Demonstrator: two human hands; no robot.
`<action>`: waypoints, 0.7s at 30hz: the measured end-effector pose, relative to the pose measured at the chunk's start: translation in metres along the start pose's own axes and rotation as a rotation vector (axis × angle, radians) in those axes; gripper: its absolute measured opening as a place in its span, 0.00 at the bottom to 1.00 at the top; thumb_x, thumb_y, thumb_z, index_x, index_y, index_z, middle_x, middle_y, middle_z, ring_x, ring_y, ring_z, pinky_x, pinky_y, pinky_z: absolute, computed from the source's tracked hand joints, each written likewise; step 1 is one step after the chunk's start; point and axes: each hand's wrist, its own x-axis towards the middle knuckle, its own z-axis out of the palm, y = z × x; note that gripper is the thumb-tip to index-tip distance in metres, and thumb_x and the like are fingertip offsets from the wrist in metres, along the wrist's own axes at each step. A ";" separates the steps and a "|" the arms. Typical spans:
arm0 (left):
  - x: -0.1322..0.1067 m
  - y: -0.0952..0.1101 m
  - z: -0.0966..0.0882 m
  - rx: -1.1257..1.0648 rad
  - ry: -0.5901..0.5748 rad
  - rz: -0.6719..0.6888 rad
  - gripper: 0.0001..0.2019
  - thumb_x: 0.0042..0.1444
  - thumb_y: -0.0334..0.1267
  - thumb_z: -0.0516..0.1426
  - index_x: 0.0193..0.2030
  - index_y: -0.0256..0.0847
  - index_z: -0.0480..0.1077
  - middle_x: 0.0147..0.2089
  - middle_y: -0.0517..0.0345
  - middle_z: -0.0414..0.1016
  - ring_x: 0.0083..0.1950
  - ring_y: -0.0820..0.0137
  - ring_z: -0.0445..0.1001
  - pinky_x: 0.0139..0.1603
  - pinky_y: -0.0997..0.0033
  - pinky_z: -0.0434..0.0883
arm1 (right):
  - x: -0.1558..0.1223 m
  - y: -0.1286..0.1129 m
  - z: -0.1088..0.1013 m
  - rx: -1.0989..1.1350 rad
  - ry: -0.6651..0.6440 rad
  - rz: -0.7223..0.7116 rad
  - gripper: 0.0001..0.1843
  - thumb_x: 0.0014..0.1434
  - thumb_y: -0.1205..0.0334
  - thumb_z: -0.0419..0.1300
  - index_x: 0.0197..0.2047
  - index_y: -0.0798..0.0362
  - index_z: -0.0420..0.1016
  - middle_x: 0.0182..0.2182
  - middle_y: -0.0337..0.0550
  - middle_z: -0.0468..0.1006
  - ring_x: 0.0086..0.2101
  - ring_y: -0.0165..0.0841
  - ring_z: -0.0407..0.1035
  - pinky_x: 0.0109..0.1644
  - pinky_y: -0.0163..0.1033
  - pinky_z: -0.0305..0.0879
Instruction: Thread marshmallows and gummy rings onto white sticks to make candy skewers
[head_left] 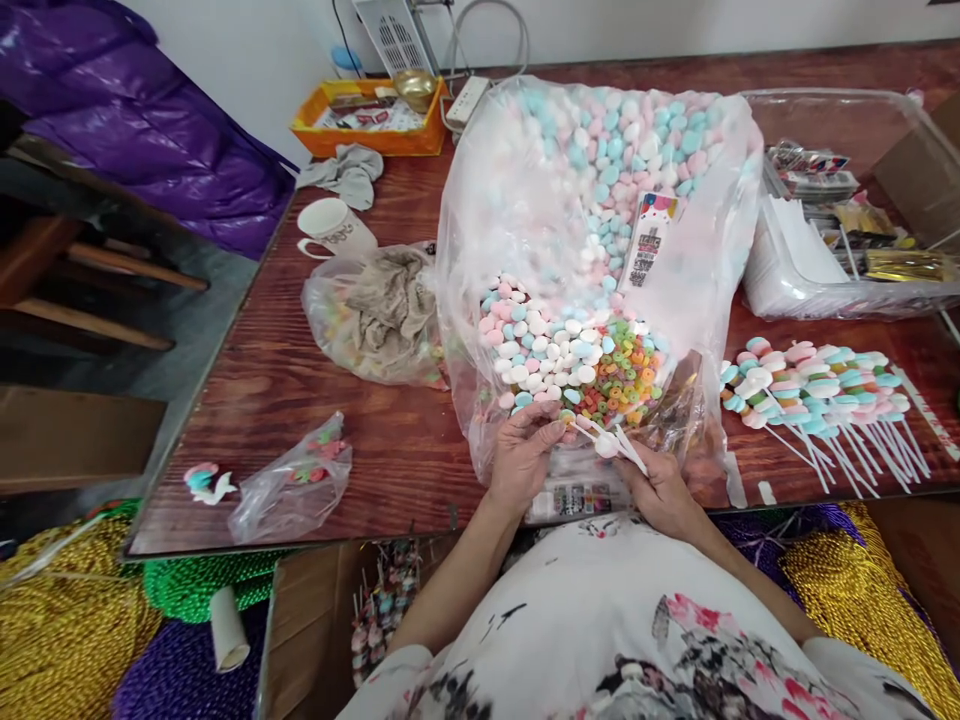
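Observation:
My right hand (664, 487) is closed around several thin white sticks (632, 452), one bearing a round white piece (606, 445). Its tip points left to my left hand (529, 447), whose thumb and forefinger pinch a small yellowish ring (568, 420). Whether the stick passes through the ring I cannot tell. Just beyond my fingers, small green, orange and red rings (626, 370) lie heaped beside pink, white and blue rounded pieces (546, 350). Both heaps lie in the mouth of a large clear plastic bag (480, 220) full of the same rounded pieces.
Finished-looking sticks with stacked pieces (817, 385) lie at the right, below a clear plastic bin (847, 300). To the left are a white mug (337, 228), a cloth (397, 300) on a bag, and a small bag (296, 485). An orange tray (367, 140) stands behind.

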 end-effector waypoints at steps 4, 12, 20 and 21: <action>-0.001 0.001 0.002 -0.002 0.005 0.040 0.14 0.38 0.35 0.73 0.34 0.42 0.80 0.32 0.63 0.77 0.28 0.76 0.76 0.31 0.74 0.78 | -0.002 0.001 -0.001 -0.068 -0.006 -0.036 0.12 0.66 0.69 0.50 0.43 0.53 0.74 0.29 0.39 0.74 0.28 0.30 0.66 0.34 0.33 0.60; -0.001 -0.003 -0.011 0.685 -0.107 0.622 0.05 0.50 0.34 0.67 0.35 0.43 0.80 0.35 0.57 0.80 0.38 0.70 0.77 0.41 0.69 0.77 | -0.006 0.004 -0.001 -0.240 -0.011 -0.060 0.17 0.61 0.74 0.49 0.48 0.54 0.74 0.35 0.45 0.80 0.35 0.36 0.74 0.40 0.36 0.67; -0.006 -0.005 -0.007 0.247 -0.112 0.225 0.15 0.54 0.39 0.65 0.50 0.45 0.77 0.33 0.61 0.74 0.30 0.75 0.74 0.34 0.73 0.74 | -0.003 0.011 0.013 -0.058 0.057 -0.166 0.16 0.65 0.72 0.51 0.51 0.52 0.74 0.34 0.41 0.79 0.29 0.31 0.72 0.35 0.34 0.68; -0.006 -0.005 -0.006 0.230 -0.140 0.167 0.15 0.53 0.39 0.66 0.48 0.44 0.78 0.34 0.61 0.74 0.31 0.75 0.74 0.34 0.73 0.74 | -0.003 0.012 0.014 -0.061 0.067 -0.179 0.16 0.65 0.72 0.51 0.51 0.52 0.74 0.33 0.41 0.79 0.28 0.31 0.72 0.34 0.33 0.68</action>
